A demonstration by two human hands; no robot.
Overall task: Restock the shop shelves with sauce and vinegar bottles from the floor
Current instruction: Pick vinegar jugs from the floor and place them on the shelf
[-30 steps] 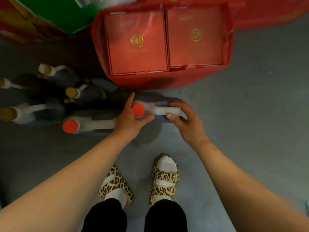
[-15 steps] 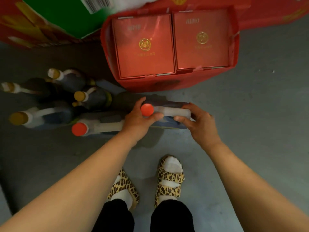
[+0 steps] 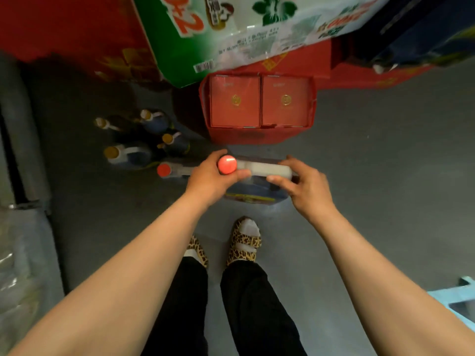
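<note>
A large dark bottle with a red cap [image 3: 227,164] and a pale handle [image 3: 264,168] hangs above the floor between both hands. My left hand [image 3: 209,179] grips its neck just under the cap. My right hand [image 3: 304,185] grips the far end of the handle. Its dark body with a yellow label edge [image 3: 253,195] shows below the hands. A second red-capped bottle [image 3: 164,170] stands on the floor just left of my left hand. Several dark bottles with gold caps [image 3: 112,152] stand further left.
A red bag holding two red boxes [image 3: 259,136] sits on the floor beyond the hands. Green-and-white packaged goods [image 3: 231,34] and red cartons [image 3: 64,24] stand behind. A shelf upright [image 3: 23,140] runs along the left. My feet in leopard sandals [image 3: 245,242] are below. A light-blue object [image 3: 457,301] is at right.
The red-capped bottle has risen off the floor in both hands, and the view has pulled back and up, showing more of the shop behind.
</note>
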